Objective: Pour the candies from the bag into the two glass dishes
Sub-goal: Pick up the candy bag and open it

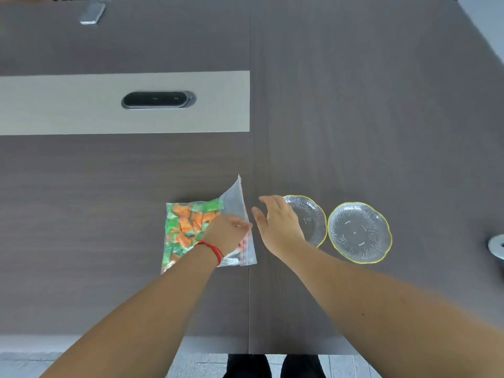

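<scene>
A clear zip bag (234,203) lies flat on the dark table, filled with green and orange wrapped candies (185,225). My left hand (227,233), with a red string at the wrist, rests on the bag's right part near its red zip edge, fingers pinching the plastic. My right hand (278,223) hovers just right of the bag with its fingers spread, holding nothing, and it covers part of the left glass dish (313,216). The right glass dish (360,231), gold-rimmed and empty, sits beside it.
A black oval socket cover (158,99) sits in a light strip of the table (368,118) far behind the bag. A grey flat object (92,12) lies at the far left. A metal round thing (497,245) shows at the right edge. The table's near edge runs below my forearms.
</scene>
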